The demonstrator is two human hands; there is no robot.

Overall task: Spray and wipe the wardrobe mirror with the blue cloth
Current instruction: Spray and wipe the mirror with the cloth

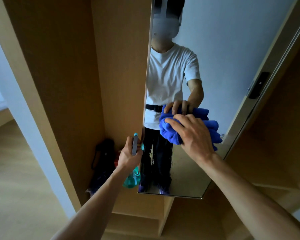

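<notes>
Wiping seems under way: the right hand [192, 135] clasps the bunched blue cloth [168, 134] against the wardrobe mirror [232, 49], while the left hand [128, 155] grips the spray bottle [135, 146]. Next, probably strokes down over the wet streaks [152, 158].

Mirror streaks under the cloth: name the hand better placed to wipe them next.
Right. The right hand holds the blue cloth against the mirror just above the wet streaks; the left hand grips the spray bottle.

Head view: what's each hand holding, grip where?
Left hand grips the spray bottle at its trigger head; right hand holds the bunched blue cloth, fingers curled over its upper edge.
</notes>
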